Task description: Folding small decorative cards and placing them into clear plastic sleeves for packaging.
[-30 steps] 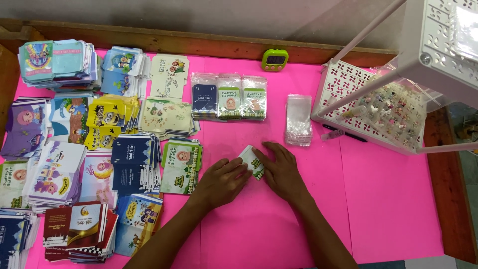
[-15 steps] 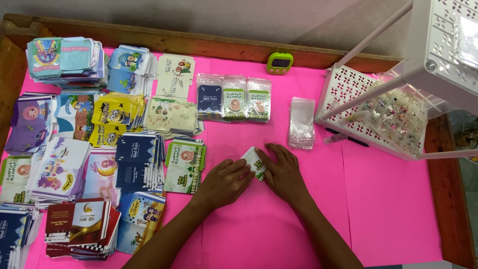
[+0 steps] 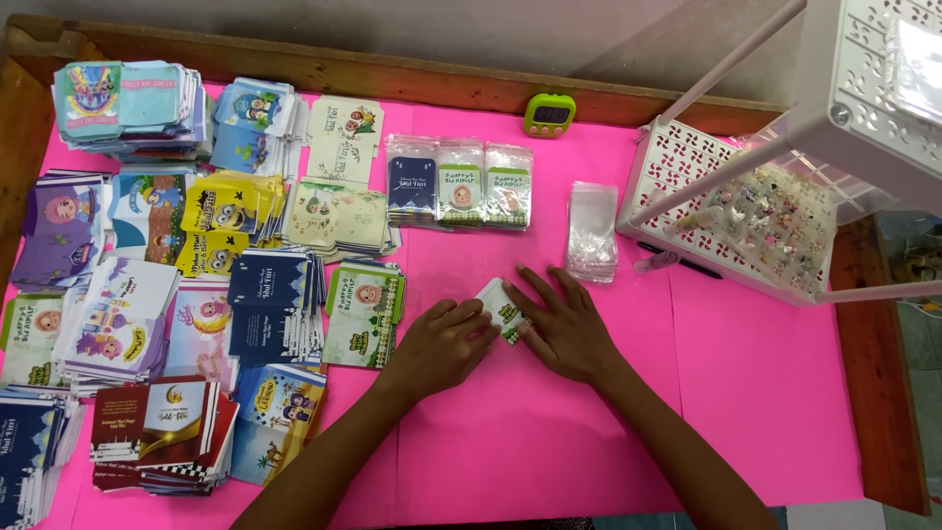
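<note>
A small green and white printed card [image 3: 502, 307] lies on the pink table cover [image 3: 746, 393], pressed flat between both hands. My left hand [image 3: 442, 344] rests on its left side with the fingers curled onto it. My right hand [image 3: 564, 324] lies flat over its right side, fingers spread. Most of the card is hidden under the fingers. Just beyond my right hand sits a stack of clear plastic sleeves [image 3: 593, 231].
Several stacks of colourful printed cards [image 3: 186, 294] cover the left half. Three bagged cards [image 3: 459, 184] lie at the back centre, with a green timer [image 3: 549, 113] behind them. A white perforated basket rack [image 3: 746, 211] holding small trinkets stands at the right. A wooden rim [image 3: 412, 79] borders the table.
Both hands stay on the small card and barely shift. The view has drifted slightly.
</note>
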